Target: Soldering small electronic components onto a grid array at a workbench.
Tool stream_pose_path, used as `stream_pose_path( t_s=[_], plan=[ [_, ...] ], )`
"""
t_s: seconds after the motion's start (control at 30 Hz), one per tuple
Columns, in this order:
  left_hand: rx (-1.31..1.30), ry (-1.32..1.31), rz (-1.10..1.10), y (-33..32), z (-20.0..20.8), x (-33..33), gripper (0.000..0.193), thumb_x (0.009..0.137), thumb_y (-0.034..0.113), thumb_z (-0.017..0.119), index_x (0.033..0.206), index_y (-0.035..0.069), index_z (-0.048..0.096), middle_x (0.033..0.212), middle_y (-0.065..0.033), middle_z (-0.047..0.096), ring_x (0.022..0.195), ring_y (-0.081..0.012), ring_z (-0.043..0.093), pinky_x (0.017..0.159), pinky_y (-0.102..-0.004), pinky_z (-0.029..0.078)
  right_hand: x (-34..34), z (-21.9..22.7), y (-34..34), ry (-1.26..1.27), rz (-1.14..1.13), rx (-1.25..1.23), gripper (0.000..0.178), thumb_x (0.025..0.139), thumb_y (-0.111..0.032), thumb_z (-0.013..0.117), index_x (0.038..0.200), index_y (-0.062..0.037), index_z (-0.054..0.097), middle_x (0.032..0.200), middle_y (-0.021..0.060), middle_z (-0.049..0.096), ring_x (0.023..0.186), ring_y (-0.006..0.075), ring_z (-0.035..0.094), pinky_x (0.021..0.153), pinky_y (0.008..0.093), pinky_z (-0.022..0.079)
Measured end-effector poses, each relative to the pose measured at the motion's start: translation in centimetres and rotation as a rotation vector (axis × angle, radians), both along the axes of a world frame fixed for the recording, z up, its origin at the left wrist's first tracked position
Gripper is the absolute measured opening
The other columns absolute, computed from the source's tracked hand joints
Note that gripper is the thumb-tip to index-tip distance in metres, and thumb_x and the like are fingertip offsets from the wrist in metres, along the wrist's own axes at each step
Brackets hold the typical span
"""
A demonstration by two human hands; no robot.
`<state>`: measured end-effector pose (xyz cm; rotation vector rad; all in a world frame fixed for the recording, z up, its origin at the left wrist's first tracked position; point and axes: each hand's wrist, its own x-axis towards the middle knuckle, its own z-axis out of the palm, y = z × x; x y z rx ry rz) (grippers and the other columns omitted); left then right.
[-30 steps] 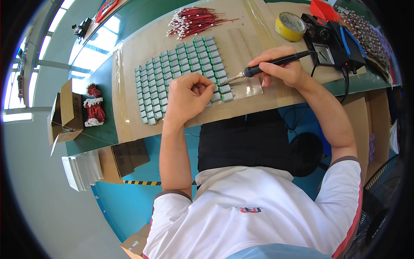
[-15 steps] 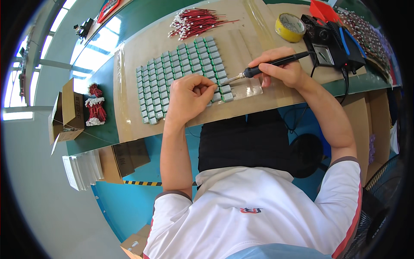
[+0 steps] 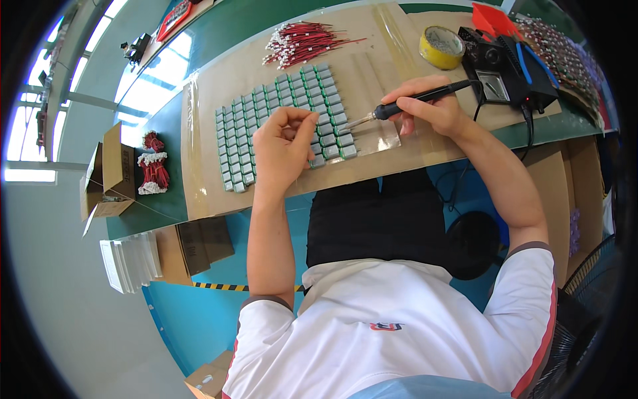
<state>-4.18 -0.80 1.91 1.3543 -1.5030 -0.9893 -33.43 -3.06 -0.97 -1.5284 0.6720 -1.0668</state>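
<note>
My right hand point(image 3: 433, 112) grips a black soldering iron point(image 3: 415, 97) like a pen. The iron's metal tip points left, at the right edge of a grid of small grey blocks on green boards point(image 3: 334, 108); whether it touches one cannot be told. Over the lower middle of that grid is my left hand point(image 3: 282, 147), its thumb and index finger pinched together. Anything in that pinch is too small to make out. The hand hides some of the blocks beneath it.
Behind the grid lies a pile of red wires with white connectors point(image 3: 306, 44). A yellow tape roll point(image 3: 441, 48) and a black soldering station point(image 3: 512, 70) with a cable stand at the right. Wire bundles point(image 3: 153, 174) and an opened cardboard box point(image 3: 118, 163) are on the left.
My left hand has drawn back left, away from the iron's tip, uncovering several blocks. The iron stays near the grid's right edge. The whole view has shifted slightly.
</note>
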Motion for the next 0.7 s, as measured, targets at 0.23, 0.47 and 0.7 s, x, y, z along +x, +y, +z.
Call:
stream_pose_path(
  t_s=[0.23, 0.47, 0.7],
  plan=[
    [-0.138, -0.077, 0.091, -0.1, -1.6, 0.9, 0.019, 0.089, 0.005, 0.079, 0.082, 0.0, 0.062, 0.066, 0.0009, 0.064, 0.054, -0.0002, 0.05, 0.049, -0.0169, 0.037, -0.1, -0.1, -0.2, -0.003, 0.032, -0.031, 0.022, 0.095, -0.002, 0.062, 0.111, 0.0075, 0.074, 0.089, 0.0164, 0.076, 0.063, 0.0136, 0.071, 0.06, 0.0256, 0.059],
    [-0.196, -0.049, -0.098, -0.4, -2.9, 1.6, 0.008, 0.082, -0.001, 0.073, 0.08, -0.001, 0.065, 0.064, 0.0021, 0.061, 0.056, -0.001, 0.048, 0.051, -0.0183, 0.039, 0.0, -0.1, -0.2, 0.001, 0.046, -0.041, 0.021, 0.095, -0.002, 0.062, 0.11, 0.0065, 0.075, 0.09, 0.0163, 0.077, 0.063, 0.0135, 0.071, 0.059, 0.0253, 0.059],
    [-0.149, -0.199, -0.195, -0.1, -2.2, 1.5, 0.006, 0.082, -0.003, 0.073, 0.079, -0.002, 0.068, 0.066, 0.004, 0.06, 0.058, 0.0002, 0.048, 0.052, -0.0183, 0.037, 0.0, 0.2, -0.1, 0.018, 0.055, -0.051, 0.021, 0.095, -0.001, 0.062, 0.11, 0.0065, 0.075, 0.09, 0.0165, 0.077, 0.063, 0.0132, 0.07, 0.059, 0.0251, 0.059]
  ],
)
